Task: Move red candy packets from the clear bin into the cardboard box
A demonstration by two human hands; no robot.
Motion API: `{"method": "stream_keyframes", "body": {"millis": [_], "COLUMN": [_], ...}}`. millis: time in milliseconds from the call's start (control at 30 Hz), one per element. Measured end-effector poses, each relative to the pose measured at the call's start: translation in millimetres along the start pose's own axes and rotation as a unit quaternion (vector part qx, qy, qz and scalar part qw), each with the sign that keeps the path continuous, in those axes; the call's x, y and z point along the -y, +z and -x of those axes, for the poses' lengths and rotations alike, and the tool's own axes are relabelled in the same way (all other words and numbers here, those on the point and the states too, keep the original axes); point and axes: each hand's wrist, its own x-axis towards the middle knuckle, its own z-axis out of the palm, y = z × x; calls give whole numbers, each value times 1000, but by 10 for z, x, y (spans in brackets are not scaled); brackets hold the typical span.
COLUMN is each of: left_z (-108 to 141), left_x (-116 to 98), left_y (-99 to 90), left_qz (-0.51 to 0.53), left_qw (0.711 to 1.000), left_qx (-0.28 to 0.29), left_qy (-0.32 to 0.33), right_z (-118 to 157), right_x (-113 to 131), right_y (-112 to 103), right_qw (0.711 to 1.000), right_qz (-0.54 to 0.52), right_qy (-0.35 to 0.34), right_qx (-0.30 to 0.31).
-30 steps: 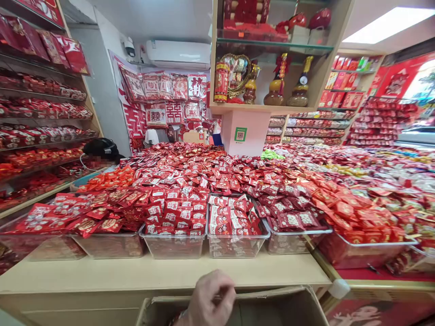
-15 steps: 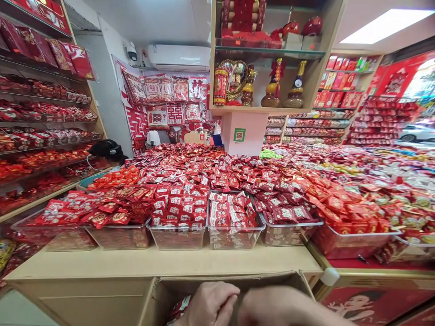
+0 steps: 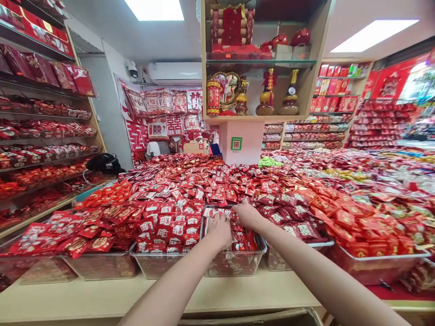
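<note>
Both arms stretch forward over a clear plastic bin (image 3: 234, 267) filled with red and white packets (image 3: 249, 240). My left hand (image 3: 219, 230) lies on the packets in this bin, its fingers bent and apart, palm down. Higher and to the right, my right hand (image 3: 246, 213) is at the bin's back right, its fingers curled down among packets; whatever is under the fingertips is hidden. Red packets with white print (image 3: 170, 231) fill the bin on the left, and dark red packets (image 3: 288, 215) the one on the right.
An open cardboard box (image 3: 248, 318) stands at the bottom edge, before the pale counter (image 3: 152, 294). More bins with orange-red packets (image 3: 353, 222) line the right. A display cabinet (image 3: 258, 118) hangs over the heap. At the far left is a person's head (image 3: 104, 167).
Both hands have moved from the cardboard box up and forward to the middle bin. The view has shifted closer to the bins, and less of the box shows.
</note>
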Motion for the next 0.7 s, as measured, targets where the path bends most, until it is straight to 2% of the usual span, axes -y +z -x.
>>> {"method": "stream_keyframes", "body": {"millis": [233, 367, 567, 700], "left_z": [48, 59, 59, -4], "left_x": [45, 68, 92, 153], "left_y": [0, 17, 7, -73], "left_qz": [-18, -18, -13, -6], "left_qw": [999, 998, 998, 997], "left_qx": [43, 50, 59, 61], "left_qy": [20, 26, 37, 51], "right_z": [-90, -117, -132, -137], "right_x": [-55, -127, -194, -154], "right_y": [106, 66, 42, 84], "right_qw": [999, 999, 995, 996], "right_qz": [16, 1, -40, -40], "right_qy": [-35, -18, -23, -25], "right_qx": [21, 28, 90, 81]}}
